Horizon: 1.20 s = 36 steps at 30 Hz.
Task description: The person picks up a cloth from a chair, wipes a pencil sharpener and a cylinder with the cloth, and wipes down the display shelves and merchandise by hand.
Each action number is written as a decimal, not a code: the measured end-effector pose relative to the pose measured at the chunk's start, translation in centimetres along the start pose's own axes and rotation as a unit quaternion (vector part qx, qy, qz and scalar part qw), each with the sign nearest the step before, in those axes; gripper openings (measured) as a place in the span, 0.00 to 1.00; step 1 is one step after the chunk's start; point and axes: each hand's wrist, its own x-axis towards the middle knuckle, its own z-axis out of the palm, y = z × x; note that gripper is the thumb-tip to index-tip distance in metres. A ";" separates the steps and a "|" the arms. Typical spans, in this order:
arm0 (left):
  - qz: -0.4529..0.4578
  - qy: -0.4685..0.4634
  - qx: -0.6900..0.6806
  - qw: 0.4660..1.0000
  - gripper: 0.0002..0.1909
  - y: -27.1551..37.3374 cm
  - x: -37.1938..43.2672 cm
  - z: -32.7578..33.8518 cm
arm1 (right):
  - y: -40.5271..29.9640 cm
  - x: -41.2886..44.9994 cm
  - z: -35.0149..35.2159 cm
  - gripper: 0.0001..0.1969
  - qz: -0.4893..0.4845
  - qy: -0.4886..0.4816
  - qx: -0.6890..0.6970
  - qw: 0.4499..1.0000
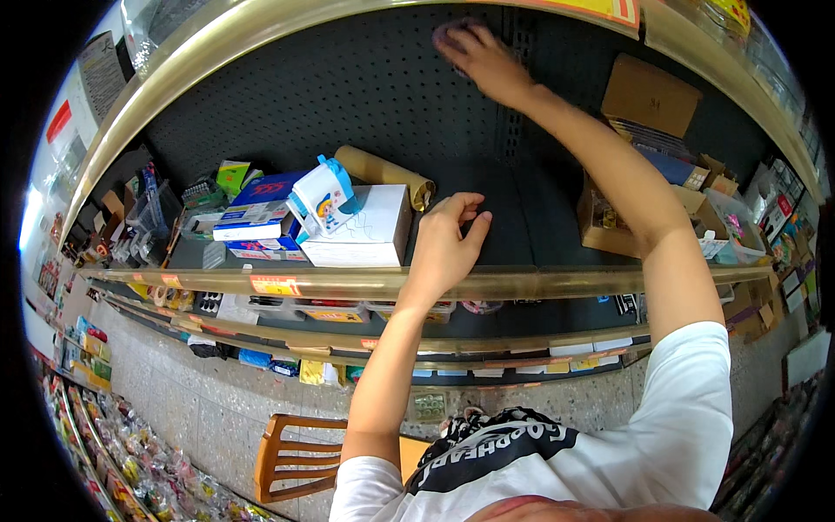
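Observation:
Against the dark perforated back panel (pixel 365 85) of a store shelf, my right hand (pixel 486 62) presses a dark purplish cloth or pad (pixel 456 40), partly covered by the fingers and blurred. My left hand (pixel 450 241) hovers by the shelf's front edge, empty, with its fingers loosely bent and the thumb apart. Just left of it lies a white box (pixel 375 228). A white and blue plastic pencil sharpener or similar gadget (pixel 326 199) with a cartoon figure rests on that box. Behind them is a brown cardboard roll (pixel 385 173).
Blue boxes (pixel 264 212) and clear plastic containers stand farther left. Open cardboard boxes (pixel 607 225) and a clear bin (pixel 734 225) sit at the right. A rail (pixel 496 284) edges the shelf, above lower stocked shelves. A wooden chair (pixel 300 457) stands below.

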 end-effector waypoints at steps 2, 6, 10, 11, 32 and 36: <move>0.006 0.003 0.014 1.000 0.13 0.1 0.1 0.2 | -0.7 -2.0 1.4 0.30 -0.027 -0.030 0.001 0.999; 0.009 -0.005 0.022 1.000 0.13 -0.1 0.1 0.2 | -2.2 -4.3 2.2 0.29 -0.097 -0.096 0.019 0.990; 0.014 -0.001 0.024 1.000 0.13 -0.3 0.0 0.4 | -3.1 -5.8 2.7 0.26 -0.153 -0.173 0.052 0.972; 0.011 0.000 0.033 0.999 0.13 -0.3 -0.1 0.3 | -3.5 -5.9 2.7 0.25 -0.167 -0.203 0.067 0.962; 0.232 0.111 0.224 0.940 0.05 -1.3 -2.5 -1.5 | -3.7 -0.1 -2.8 0.23 -0.053 -0.166 0.238 0.955; 0.230 0.126 0.273 0.926 0.07 -1.4 -2.5 -0.8 | -1.6 3.6 -2.7 0.26 -0.024 0.047 0.113 0.992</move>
